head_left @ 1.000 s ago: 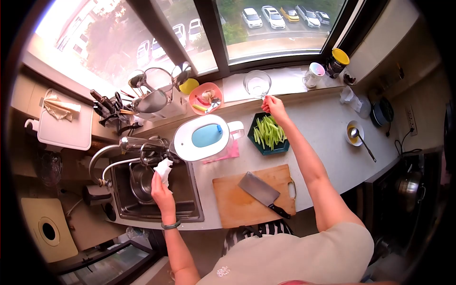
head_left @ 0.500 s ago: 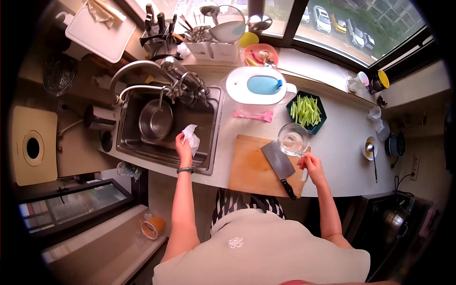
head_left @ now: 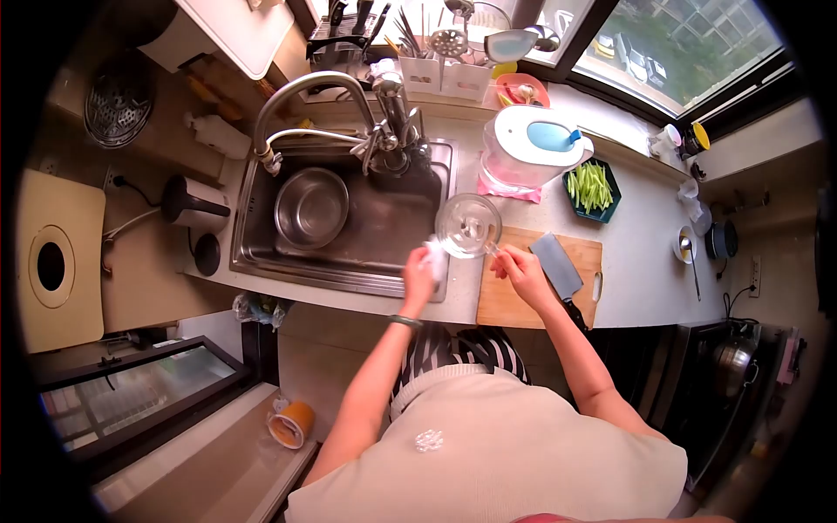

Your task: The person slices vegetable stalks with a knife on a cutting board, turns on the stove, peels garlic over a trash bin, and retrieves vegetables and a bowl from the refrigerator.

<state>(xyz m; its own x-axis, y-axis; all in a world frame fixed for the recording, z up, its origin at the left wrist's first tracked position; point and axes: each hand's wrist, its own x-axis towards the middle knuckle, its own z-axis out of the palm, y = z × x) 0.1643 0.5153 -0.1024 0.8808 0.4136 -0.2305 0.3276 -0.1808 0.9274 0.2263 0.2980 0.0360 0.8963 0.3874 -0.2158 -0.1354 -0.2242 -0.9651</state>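
Observation:
In my right hand (head_left: 521, 268) is the handle of a clear glass bowl (head_left: 468, 228), held above the strip of counter between sink and cutting board. My left hand (head_left: 418, 275) is closed on a crumpled white tissue (head_left: 436, 255), close to the bowl's left side; whether they touch I cannot tell. A wooden cutting board (head_left: 506, 301) lies below my right hand. On it rests a cleaver (head_left: 558, 264) with a black handle, partly behind my right forearm. Beyond, a dark green hexagonal plate (head_left: 580, 207) holds light green vegetable strips (head_left: 591, 186).
Left of my hands is the metal sink (head_left: 392, 248) with a steel basin (head_left: 311, 209) and a tall faucet (head_left: 392, 144). A water filter pitcher (head_left: 514, 161) stands behind the board. Toward the right are a small bowl with a spoon (head_left: 689, 253) and an outlet.
My right hand has carried the glass bowl left, off the cutting board. My left hand, with the tissue, has moved right to meet it. The view has shifted left.

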